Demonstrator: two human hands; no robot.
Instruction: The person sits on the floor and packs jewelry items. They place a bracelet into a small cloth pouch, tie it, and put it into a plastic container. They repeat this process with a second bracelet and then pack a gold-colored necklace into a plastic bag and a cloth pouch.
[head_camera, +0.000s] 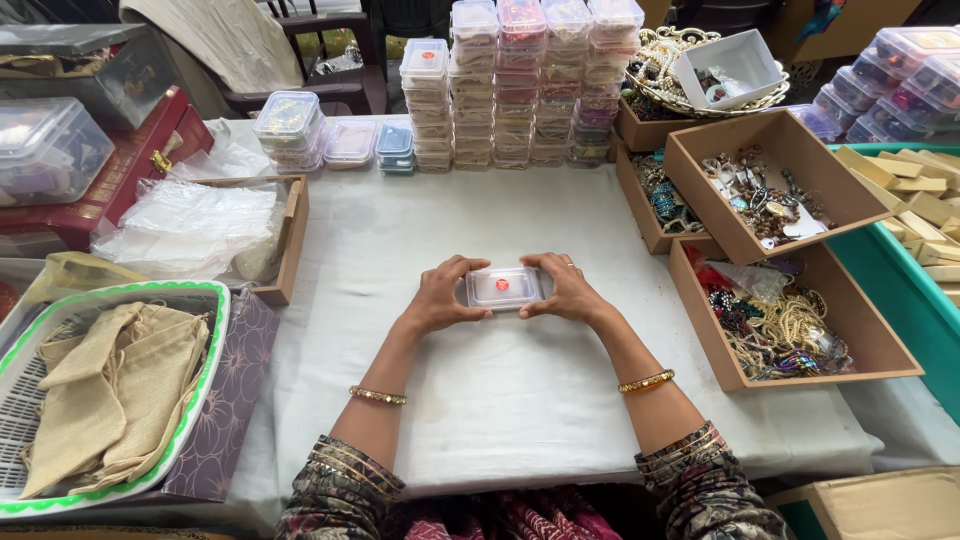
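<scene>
On the white tablecloth (480, 400), both hands, left hand (438, 297) and right hand (568, 290), grip a small clear plastic box (503, 287).

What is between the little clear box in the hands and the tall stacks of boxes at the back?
Only bare white tablecloth lies between the small clear box and the stacked boxes, in the head view.

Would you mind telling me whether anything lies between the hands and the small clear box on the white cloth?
Nothing visible does. The left hand and right hand already grip the small clear plastic box at its two ends, fingers touching it directly. The white cloth around it is bare; the stacked boxes stand well behind it.
</scene>
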